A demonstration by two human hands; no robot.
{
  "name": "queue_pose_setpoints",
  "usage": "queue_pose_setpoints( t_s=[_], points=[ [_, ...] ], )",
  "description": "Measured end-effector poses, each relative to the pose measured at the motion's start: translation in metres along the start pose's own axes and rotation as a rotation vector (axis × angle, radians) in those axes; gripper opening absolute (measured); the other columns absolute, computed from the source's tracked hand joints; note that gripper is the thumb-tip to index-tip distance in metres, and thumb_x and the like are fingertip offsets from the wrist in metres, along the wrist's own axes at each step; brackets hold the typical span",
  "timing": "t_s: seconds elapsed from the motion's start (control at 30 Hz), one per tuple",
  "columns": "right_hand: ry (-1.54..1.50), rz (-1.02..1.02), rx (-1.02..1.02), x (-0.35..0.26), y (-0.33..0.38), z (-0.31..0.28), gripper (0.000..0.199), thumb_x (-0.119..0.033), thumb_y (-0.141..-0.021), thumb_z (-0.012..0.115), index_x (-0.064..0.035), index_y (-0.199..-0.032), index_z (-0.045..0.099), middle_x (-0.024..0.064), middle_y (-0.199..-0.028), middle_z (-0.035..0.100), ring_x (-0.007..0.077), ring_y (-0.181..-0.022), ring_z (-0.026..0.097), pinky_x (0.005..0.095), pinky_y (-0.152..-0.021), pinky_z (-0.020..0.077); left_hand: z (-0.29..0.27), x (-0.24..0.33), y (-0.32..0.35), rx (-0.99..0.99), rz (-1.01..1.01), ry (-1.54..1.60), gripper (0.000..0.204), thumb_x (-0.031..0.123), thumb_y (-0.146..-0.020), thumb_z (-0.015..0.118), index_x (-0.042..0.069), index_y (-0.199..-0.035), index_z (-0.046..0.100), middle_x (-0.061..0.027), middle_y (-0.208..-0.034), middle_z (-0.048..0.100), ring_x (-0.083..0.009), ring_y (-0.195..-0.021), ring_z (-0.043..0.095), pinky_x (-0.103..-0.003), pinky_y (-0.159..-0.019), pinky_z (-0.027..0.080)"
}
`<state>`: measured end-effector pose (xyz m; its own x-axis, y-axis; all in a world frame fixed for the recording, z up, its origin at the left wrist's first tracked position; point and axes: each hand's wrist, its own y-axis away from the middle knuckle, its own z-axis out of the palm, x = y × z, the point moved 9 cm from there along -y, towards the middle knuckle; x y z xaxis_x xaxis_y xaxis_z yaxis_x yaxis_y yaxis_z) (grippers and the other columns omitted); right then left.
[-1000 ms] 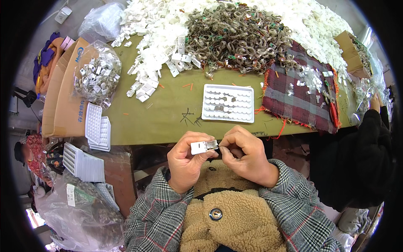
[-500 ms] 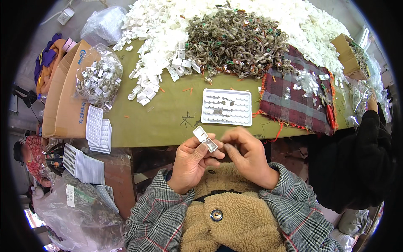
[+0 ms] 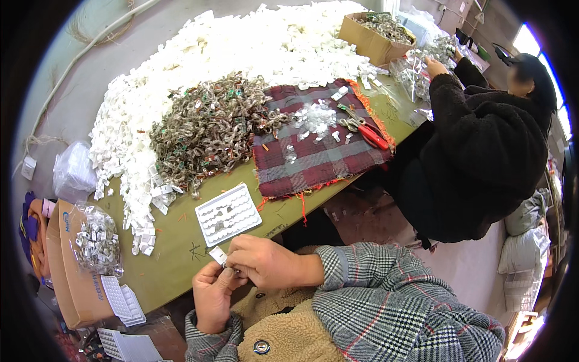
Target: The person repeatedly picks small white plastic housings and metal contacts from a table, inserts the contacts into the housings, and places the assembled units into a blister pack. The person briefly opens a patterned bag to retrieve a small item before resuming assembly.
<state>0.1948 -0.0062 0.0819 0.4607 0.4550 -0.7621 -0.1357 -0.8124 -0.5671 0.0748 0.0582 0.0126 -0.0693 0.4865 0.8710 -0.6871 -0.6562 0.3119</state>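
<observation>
A small white plastic case (image 3: 218, 255), its lid flipped up, is pinched between the thumb and fingers of my left hand (image 3: 212, 295). Over its lower part my right hand (image 3: 263, 262) is closed, thumb and fingertips pressed together at the case. Whatever the right fingertips hold is hidden. Just beyond both hands lies a white tray (image 3: 244, 224) with rows of round hollows, a few holding small grey discs. Behind it rises a heap of coiled greyish clear strands (image 3: 205, 130) with green and orange bits.
White plastic cases (image 3: 126, 120) are heaped along the back. A plaid cloth (image 3: 274, 181) carries clear bits and red-handled pliers (image 3: 374, 137). Bagged cases (image 3: 96, 238), a carton (image 3: 69, 271) and stacked trays (image 3: 123, 301) stand left. A person in black (image 3: 482, 151) works at right.
My head has turned right, so the scene sits further left and the person at right shows more. My right hand has come in from beside the case onto it.
</observation>
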Motion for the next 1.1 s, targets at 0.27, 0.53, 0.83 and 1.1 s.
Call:
queue_pose_setpoints(
  t_s=[0.27,0.53,0.83,1.1],
  points=[
    [-0.837,-0.010,-0.547,-0.089,-0.004,-0.058,0.010,-0.007,-0.095,0.064,0.0021,-0.098,0.069,0.0147,-0.096,0.069,0.0302,-0.087,0.066,0.0366,-0.074,0.0539,0.011,-0.012,-0.001,-0.041,-0.115,0.162,0.032,0.003,-0.097,0.060,-0.008,-0.127,0.057,-0.0208,-0.107,0.070,-0.0259,-0.088,0.073,-0.033,-0.075,0.063],
    [-1.221,-0.196,-0.628,-0.132,-0.016,-0.057,0.014,-0.013,-0.095,0.066,0.0003,-0.096,0.069,0.0121,-0.090,0.068,0.0281,-0.082,0.066,0.0370,-0.068,0.0523,0.011,-0.025,0.009,-0.160,-0.235,0.171,0.034,0.008,-0.100,0.059,-0.006,-0.130,0.056,-0.0182,-0.110,0.068,-0.0232,-0.090,0.072,-0.030,-0.074,0.063],
    [0.408,0.353,0.092,0.038,-0.015,-0.070,0.016,0.002,-0.084,0.071,0.0040,-0.096,0.061,0.0137,-0.079,0.056,0.0256,-0.061,0.055,0.0340,-0.057,0.0464,-0.025,-0.005,-0.001,0.025,-0.075,0.154,0.029,0.004,-0.098,0.060,-0.006,-0.125,0.058,-0.0176,-0.105,0.069,-0.0214,-0.082,0.071,-0.033,-0.072,0.064],
    [0.353,0.388,-0.052,0.078,-0.026,-0.032,0.032,0.004,-0.085,0.065,0.0018,-0.116,0.058,0.0203,-0.108,0.061,0.0403,-0.097,0.062,0.0439,-0.079,0.0524,-0.056,0.010,-0.012,0.203,0.023,0.038,0.026,0.004,-0.099,0.058,-0.007,-0.122,0.058,-0.0183,-0.116,0.067,-0.0178,-0.083,0.071,-0.030,-0.075,0.063]
  ],
)
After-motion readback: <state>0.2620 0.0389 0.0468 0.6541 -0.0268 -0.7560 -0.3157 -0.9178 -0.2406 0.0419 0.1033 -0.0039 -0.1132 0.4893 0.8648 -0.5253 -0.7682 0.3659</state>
